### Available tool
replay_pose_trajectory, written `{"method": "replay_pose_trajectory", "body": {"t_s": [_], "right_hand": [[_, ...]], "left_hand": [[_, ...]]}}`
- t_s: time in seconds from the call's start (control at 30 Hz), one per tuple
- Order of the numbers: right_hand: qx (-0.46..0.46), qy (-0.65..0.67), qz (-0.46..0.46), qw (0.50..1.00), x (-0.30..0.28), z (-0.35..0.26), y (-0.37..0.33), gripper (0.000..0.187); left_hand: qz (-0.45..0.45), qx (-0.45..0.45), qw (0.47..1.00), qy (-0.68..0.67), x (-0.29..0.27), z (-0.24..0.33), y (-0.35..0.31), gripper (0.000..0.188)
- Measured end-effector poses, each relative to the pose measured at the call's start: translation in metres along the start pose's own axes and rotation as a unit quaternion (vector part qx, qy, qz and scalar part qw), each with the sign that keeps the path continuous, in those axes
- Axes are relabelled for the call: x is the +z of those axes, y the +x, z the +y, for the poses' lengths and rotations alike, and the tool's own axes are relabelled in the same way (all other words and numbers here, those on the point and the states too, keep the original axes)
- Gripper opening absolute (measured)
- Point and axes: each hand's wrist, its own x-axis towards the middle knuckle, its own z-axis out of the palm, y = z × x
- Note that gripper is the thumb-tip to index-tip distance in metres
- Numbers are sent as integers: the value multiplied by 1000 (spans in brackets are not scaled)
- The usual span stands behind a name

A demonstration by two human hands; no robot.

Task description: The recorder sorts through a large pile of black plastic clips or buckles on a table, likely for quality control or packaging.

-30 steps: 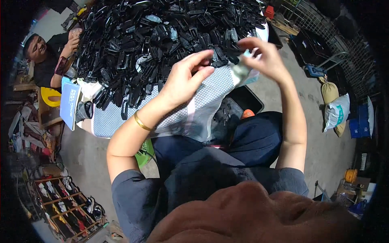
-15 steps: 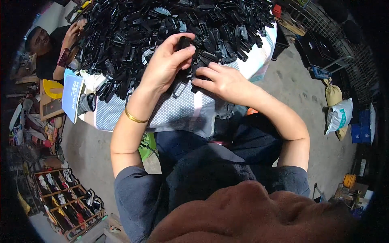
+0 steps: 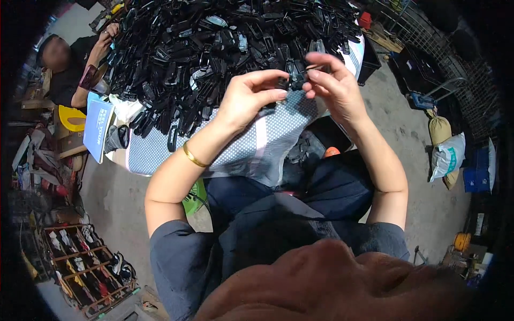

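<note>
A big heap of small black plastic parts (image 3: 214,48) covers a table with a white dotted cloth (image 3: 251,144). Both of my hands are raised just above the near edge of the heap. My left hand (image 3: 249,99) and my right hand (image 3: 332,83) pinch the same small black plastic part (image 3: 293,77) between their fingertips, left hand on its left end, right hand on its right end. A gold bangle (image 3: 194,156) sits on my left wrist.
Another person (image 3: 69,64) sits at the far left of the table, hands at the heap. A blue booklet (image 3: 99,128) lies at the table's left end. A shoe rack (image 3: 85,267) stands lower left. Sacks (image 3: 447,152) and dark crates (image 3: 423,80) stand on the right.
My hands were pressed into the heap half a second ago; now they are lifted off it with one black part held between them. A second ago they were also raised.
</note>
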Motion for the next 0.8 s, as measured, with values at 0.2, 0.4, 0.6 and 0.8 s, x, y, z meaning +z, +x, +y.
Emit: {"method": "replay_pose_trajectory", "body": {"t_s": [0.2,0.4,0.6,0.8], "right_hand": [[75,32,9,997,7,15,-5,22],[45,-115,-10,992,11,18,-8,15],[-127,-283,42,950,17,35,-10,18],[-84,-342,-95,931,10,28,-13,33]], "left_hand": [[45,85,993,69,2,-13,3,28],[76,62,991,95,2,-11,-2,31],[59,44,995,-61,6,-19,2,33],[-6,43,996,-79,0,-7,1,31]]}}
